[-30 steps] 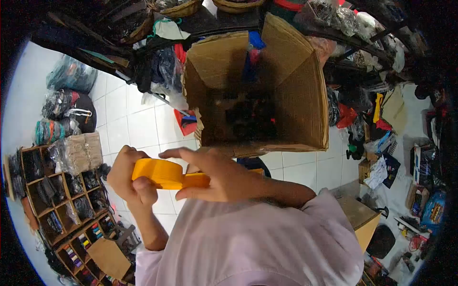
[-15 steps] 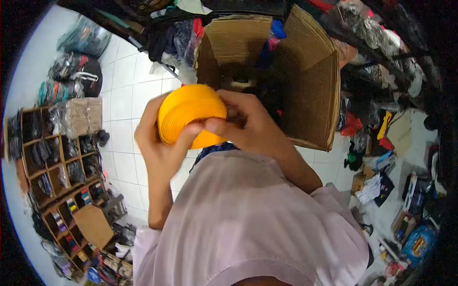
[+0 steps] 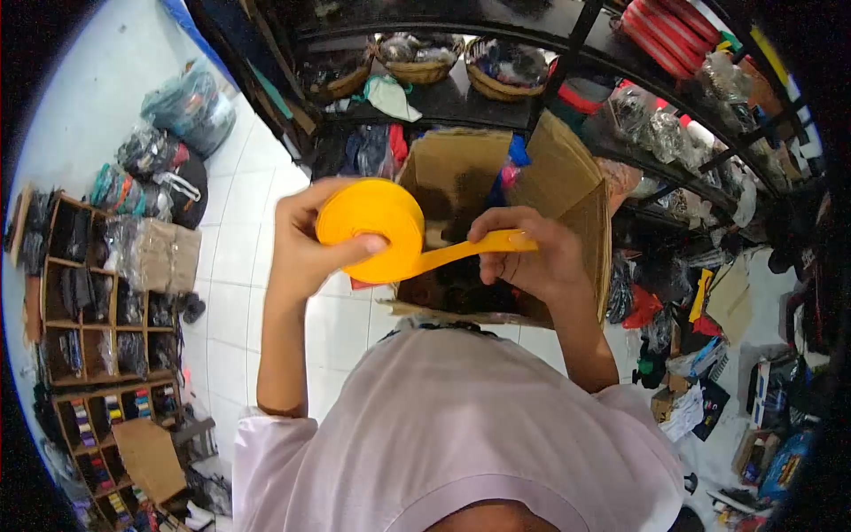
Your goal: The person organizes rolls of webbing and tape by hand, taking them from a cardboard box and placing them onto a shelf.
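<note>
My left hand (image 3: 306, 235) is wrapped round a roll of yellow webbing tape (image 3: 390, 222), its thumb pressed on the flat coiled side. A short length of the tape comes off the bottom of the roll and runs to the right. My right hand (image 3: 536, 253) pinches the loose end (image 3: 505, 240) between thumb and fingers. Both hands are above a tall open cardboard box (image 3: 567, 195), whose inside is dark; a blue and pink item (image 3: 510, 168) hangs at its back edge.
Black shelving (image 3: 434, 102) with wicker baskets (image 3: 417, 71) stands behind the box. On the left is a wooden cubbyhole rack (image 3: 106, 310) with thread spools and packets. Bagged goods (image 3: 191, 106) rest along the left wall. Clutter (image 3: 700, 390) covers the floor at right.
My right hand has moved right, away from the roll, drawing out a strip of tape. The roll now shows its flat side more, and the view has tilted up towards the shelves.
</note>
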Demonstrator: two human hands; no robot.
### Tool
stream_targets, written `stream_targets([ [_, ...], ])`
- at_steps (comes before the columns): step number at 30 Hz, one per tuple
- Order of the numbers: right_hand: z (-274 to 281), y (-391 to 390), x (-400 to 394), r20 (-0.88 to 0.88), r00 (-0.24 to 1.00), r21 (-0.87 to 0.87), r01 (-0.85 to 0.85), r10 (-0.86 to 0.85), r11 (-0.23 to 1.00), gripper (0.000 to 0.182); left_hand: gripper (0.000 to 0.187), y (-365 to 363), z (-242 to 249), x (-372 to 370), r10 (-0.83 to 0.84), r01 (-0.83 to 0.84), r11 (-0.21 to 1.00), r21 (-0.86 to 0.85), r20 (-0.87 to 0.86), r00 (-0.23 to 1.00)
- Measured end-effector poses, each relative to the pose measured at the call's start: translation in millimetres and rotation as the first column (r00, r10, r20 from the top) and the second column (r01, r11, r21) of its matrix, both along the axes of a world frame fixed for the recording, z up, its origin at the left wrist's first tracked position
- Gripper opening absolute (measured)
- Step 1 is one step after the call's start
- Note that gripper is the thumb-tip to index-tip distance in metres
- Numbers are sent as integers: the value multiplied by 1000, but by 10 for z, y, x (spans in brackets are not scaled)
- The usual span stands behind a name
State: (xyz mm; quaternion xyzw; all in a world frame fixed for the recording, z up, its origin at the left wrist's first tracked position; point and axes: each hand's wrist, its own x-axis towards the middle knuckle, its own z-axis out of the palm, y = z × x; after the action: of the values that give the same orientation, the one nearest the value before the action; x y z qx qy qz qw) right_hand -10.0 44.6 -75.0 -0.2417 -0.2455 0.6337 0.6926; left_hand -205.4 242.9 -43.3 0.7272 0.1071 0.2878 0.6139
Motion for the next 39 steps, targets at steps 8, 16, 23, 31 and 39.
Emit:
stream_targets([
  [8, 129, 186, -70, 299, 899, 162, 283, -320, 945, 24, 37, 27, -263, 237, 258, -178, 910, -376, 173, 951],
  [16, 273, 589, -310, 529, 740, 146, 404, -417, 903, 23, 46, 68, -219, 136, -116, 117, 990, -80, 25, 993],
  [23, 362, 714, -460, 732, 541, 185, 427, -414, 885, 13, 52, 255, -127, 86, -160, 157, 985, -68, -39, 986],
  [31, 382, 896, -686, 697, 375, 319, 600, -611, 733, 17, 52, 322, -153, 5, -107, 107, 994, -15, 10, 994],
  [39, 293, 934, -740, 676, 290, 529, 449, -678, 720, 25, 53, 265, 54, -105, -12, 13, 1000, -24, 23, 1000],
])
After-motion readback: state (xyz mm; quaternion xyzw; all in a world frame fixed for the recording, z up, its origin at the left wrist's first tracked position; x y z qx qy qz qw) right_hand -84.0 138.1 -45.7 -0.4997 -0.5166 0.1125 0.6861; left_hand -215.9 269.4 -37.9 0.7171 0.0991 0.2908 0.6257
